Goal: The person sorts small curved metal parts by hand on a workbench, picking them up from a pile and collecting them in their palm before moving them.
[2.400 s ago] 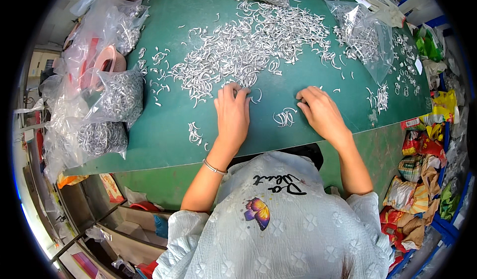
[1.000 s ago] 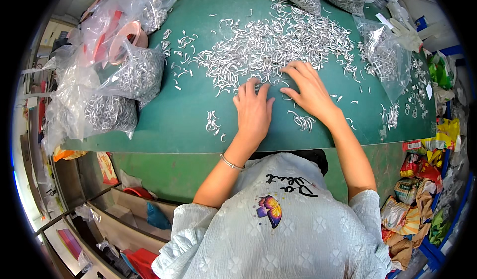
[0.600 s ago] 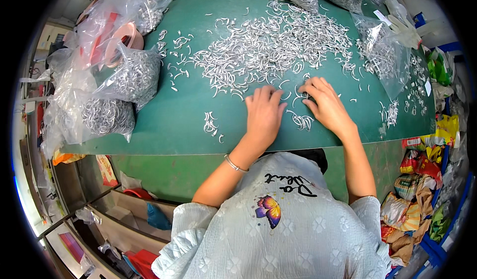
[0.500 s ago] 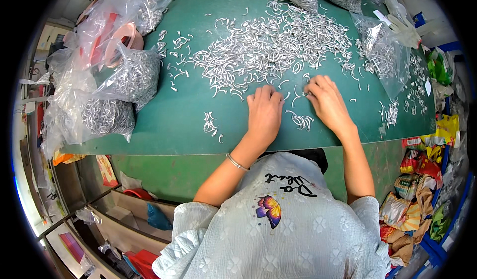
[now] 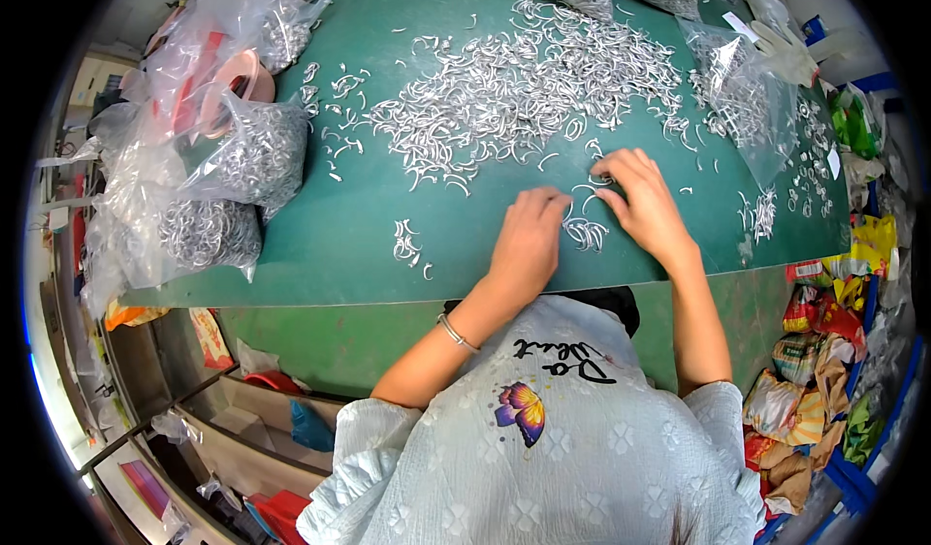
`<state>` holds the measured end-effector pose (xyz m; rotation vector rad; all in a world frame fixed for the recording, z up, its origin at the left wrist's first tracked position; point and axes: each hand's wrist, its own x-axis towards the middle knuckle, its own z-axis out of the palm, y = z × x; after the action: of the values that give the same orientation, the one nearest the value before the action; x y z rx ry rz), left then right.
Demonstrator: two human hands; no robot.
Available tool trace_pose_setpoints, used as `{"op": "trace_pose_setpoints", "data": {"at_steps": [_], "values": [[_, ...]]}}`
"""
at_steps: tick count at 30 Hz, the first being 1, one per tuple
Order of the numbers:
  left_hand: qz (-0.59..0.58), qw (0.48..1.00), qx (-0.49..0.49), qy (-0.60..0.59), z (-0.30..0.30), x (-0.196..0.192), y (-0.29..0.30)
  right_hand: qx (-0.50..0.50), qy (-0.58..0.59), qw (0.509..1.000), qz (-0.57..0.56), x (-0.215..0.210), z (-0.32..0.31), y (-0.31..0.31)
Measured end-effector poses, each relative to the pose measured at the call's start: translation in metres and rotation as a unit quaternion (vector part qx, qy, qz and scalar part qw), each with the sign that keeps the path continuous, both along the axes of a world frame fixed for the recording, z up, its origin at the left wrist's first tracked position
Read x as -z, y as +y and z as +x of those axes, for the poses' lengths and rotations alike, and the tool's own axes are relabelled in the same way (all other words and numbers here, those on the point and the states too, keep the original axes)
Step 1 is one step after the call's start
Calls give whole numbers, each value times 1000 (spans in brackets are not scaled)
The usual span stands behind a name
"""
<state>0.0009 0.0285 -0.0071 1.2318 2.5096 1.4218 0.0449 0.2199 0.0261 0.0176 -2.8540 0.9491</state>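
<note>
I see left hand (image 5: pixel 529 244) flat, fingers loosely spread, gripping nothing | right hand (image 5: pixel 642 203) fingertips pinched on small curved silver metal clips (image 5: pixel 586 233) at frame centre | green table mat (image 5: pixel 339 235) | main clip pile (image 5: pixel 529 89) above.

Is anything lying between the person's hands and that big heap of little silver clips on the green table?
Nothing visible blocks them. The right hand already touches stray clips at the heap edge; the left hand rests on the green table beside a small bunch.
</note>
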Motion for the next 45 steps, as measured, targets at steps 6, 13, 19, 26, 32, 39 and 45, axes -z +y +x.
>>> {"op": "trace_pose_setpoints", "data": {"at_steps": [6, 13, 19, 26, 32, 39, 45], "values": [[-18, 999, 12, -33, 4, -4, -3, -65, -40, 997, -17, -2, 13, 10], [-44, 998, 51, -12, 12, -1, 16, 72, 60, 995, 43, 6, 3, 9], [-11, 999, -1, -39, 3, -5, 2, 82, 65, 994, 23, 0, 14, 17], [-77, 994, -65, 43, -13, -4, 11, 37, 10, 988, 148, 3, 20, 4], [-152, 978, -103, 96, -48, -1, 25, 162, 64, 983, -65, 0, 28, 14], [-141, 979, -82, 120, -47, 9, 22, 199, 99, 975, 14, 14, 24, 25], [-140, 977, -105, 124, -52, 7, 14, 180, 88, 976, 83, 8, 12, 18]]}}
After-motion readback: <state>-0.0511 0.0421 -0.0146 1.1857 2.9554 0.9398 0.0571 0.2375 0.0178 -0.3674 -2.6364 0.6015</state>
